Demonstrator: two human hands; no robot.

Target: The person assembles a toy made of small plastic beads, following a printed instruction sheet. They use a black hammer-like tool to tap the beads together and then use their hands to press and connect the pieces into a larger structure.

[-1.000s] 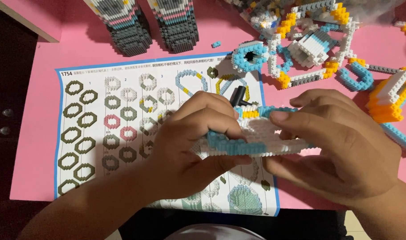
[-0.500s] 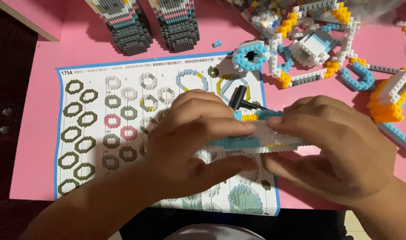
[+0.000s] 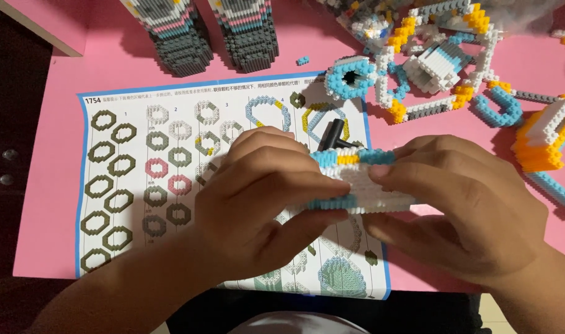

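A printed instruction sheet point(image 3: 140, 185) lies flat on the pink table point(image 3: 78, 80). Two grey striped brick towers point(image 3: 177, 37) stand at the far edge. Loose brick rings point(image 3: 350, 77) lie scattered right.

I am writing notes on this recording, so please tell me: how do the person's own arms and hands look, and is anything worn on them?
Both the left hand and the right hand are bare: no gloves, and no rings or watch that the picture shows. Both forearms are bare as far as the picture's lower edge, with no sleeve in view. The fingernails that show are short and unpainted.
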